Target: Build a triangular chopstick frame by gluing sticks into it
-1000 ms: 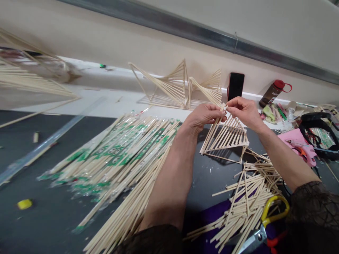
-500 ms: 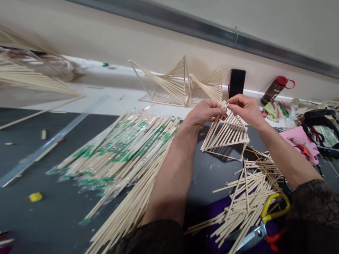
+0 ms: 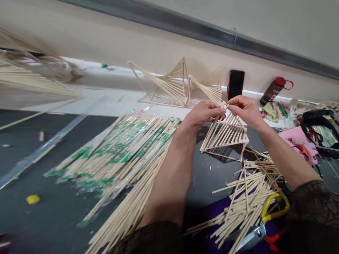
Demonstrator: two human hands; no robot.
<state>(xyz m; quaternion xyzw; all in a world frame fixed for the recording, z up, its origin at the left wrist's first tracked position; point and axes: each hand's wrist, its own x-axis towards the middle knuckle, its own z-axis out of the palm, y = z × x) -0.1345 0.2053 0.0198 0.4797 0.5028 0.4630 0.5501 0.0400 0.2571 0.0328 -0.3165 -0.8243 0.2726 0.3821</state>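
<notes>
Between my hands is a small frame of wooden sticks [image 3: 228, 135], its slats fanned out in a row and its lower edge over the dark tabletop. My left hand [image 3: 205, 113] pinches its top corner from the left, fingers closed around the stick ends. On the other side of that corner, my right hand [image 3: 244, 108] has thumb and forefinger pressed together at the joint. Whatever small bit the right fingertips may hold there is too small to make out. Loose short sticks [image 3: 246, 190] lie piled just below the frame.
Yellow-handled scissors [image 3: 265, 222] rest by the pile. Plastic-wrapped chopsticks [image 3: 116, 151] and long loose sticks [image 3: 132, 208] lie left. Two twisted stick models [image 3: 169, 84], a phone [image 3: 235, 84] and a bottle [image 3: 274, 90] stand along the wall. A pink glue gun [image 3: 299, 143] lies right.
The view has shifted very slightly. Both hands keep their grip at the frame's top corner, with hardly any visible movement.
</notes>
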